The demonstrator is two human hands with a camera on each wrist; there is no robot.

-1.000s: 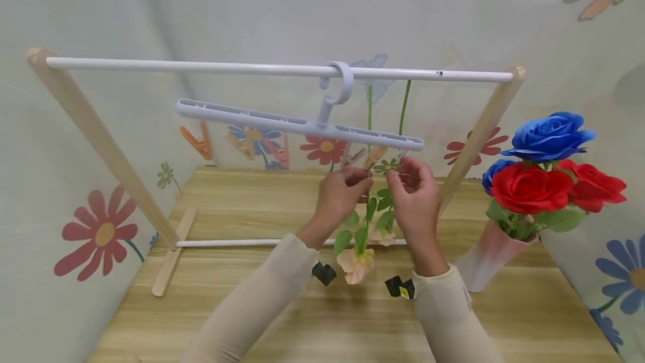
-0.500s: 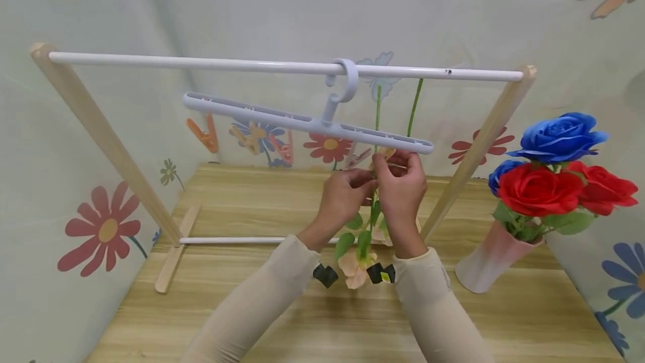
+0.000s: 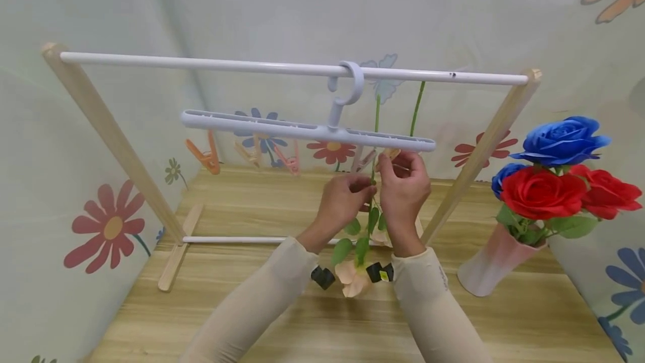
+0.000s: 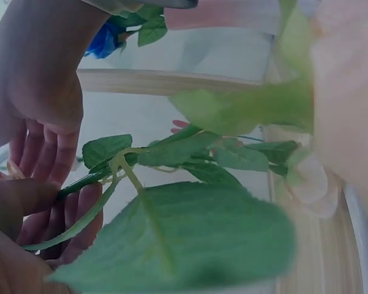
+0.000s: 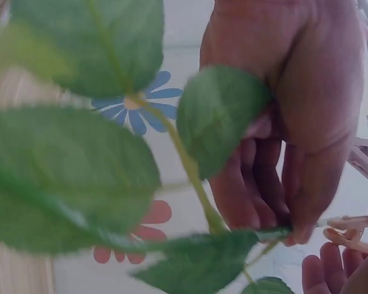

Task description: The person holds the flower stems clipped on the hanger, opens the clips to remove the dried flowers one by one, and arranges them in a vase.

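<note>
The nearer flower (image 3: 353,282) has peach petals, its leaves (image 3: 342,252) and stem (image 3: 377,113) are green, and the clip (image 3: 392,154) beside it is pale orange. The hanger (image 3: 272,126) is bluish grey, the upper rail (image 3: 227,64) white, the sleeves (image 3: 257,296) cream, the tabletop (image 3: 242,200) yellowish brown with streaky grain. Blue roses (image 3: 564,140) and red roses (image 3: 544,190) top a pink-to-white vase (image 3: 496,262); red and blue daisies (image 3: 108,227) pattern the pale wall (image 3: 282,4).

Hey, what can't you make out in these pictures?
Head view: held clip, partly hidden by right hand.
Head view: rear flower, mostly hidden by right arm.
Left wrist view: vase, cut off by top edge.
Left wrist view: front flower, blurred, cut off by right edge.
</note>
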